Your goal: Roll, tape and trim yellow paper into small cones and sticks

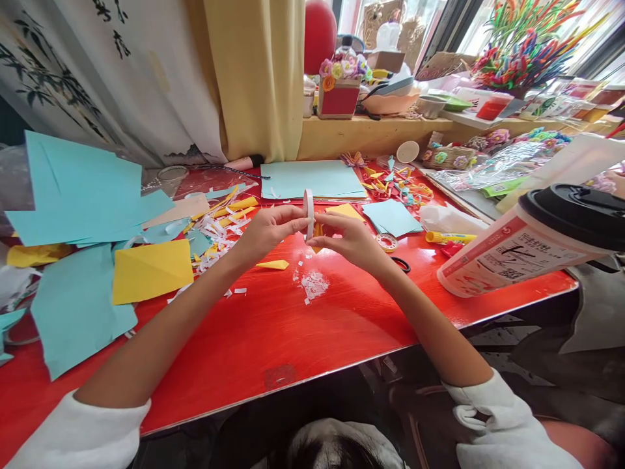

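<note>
Pinched between the thumb and fingers of my left hand [273, 227] is a thin white ring [308, 203], upright and seen nearly edge-on. The fingertips of my right hand [347, 240] meet the ring's other side. A bit of yellow paper [318, 230] shows at the right fingertips; whether they grip it, I cannot tell. Below the hands, a small heap of white paper scraps [314, 285] lies on the red table [273, 352]. A folded yellow paper strip [273, 264] rests just left of it.
Blue sheets [83, 293] and a yellow sheet [153, 270] cover the left side. A blue stack [312, 179] lies at the back. On the right are a tape roll [387, 242], scissors handles [401, 264], a yellow marker [449, 238] and a large lidded cup [527, 241].
</note>
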A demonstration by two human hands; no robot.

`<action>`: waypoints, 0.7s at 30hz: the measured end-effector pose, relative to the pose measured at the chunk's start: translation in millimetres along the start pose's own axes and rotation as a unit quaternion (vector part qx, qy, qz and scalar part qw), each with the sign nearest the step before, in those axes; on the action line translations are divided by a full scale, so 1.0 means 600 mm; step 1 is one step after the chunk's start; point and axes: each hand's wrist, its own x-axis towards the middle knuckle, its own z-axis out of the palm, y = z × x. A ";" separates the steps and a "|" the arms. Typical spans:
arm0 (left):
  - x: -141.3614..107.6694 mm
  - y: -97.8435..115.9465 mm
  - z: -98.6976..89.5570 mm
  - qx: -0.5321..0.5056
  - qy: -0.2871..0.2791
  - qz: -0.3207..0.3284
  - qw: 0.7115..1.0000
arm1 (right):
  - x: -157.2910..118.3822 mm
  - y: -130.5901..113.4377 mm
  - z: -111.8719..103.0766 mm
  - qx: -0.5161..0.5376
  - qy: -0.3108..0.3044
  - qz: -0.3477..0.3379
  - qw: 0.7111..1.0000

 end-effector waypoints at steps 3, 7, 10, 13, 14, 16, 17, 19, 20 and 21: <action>-0.001 -0.004 -0.001 0.006 -0.034 0.004 0.999 | -0.001 -0.002 -0.001 0.053 0.013 0.003 0.998; 0.001 -0.011 -0.001 0.050 -0.045 0.016 0.998 | -0.001 0.002 0.004 0.081 0.033 0.016 0.996; 0.002 -0.014 0.002 0.086 -0.023 0.018 0.996 | -0.001 0.004 0.007 0.104 0.041 0.024 0.993; 0.002 -0.013 0.006 0.121 0.028 0.033 0.992 | -0.001 0.003 0.008 0.113 0.056 0.032 0.992; 0.001 -0.013 0.007 0.129 0.049 0.044 0.990 | 0.000 0.002 0.009 0.112 0.060 0.037 0.991; 0.001 -0.010 0.010 0.145 0.081 0.073 0.983 | 0.000 0.001 0.010 0.111 0.063 0.042 0.991; 0.000 -0.009 0.011 0.160 0.090 0.091 0.979 | 0.000 0.001 0.010 0.108 0.063 0.040 0.991; -0.001 -0.007 0.013 0.207 0.096 0.126 0.966 | -0.001 0.001 0.011 0.087 0.060 0.029 0.994; -0.001 -0.006 0.014 0.230 0.093 0.143 0.958 | -0.001 0.002 0.012 0.069 0.059 0.022 0.996; -0.002 -0.007 0.015 0.250 0.087 0.158 0.951 | -0.002 0.002 0.013 0.047 0.058 0.014 0.997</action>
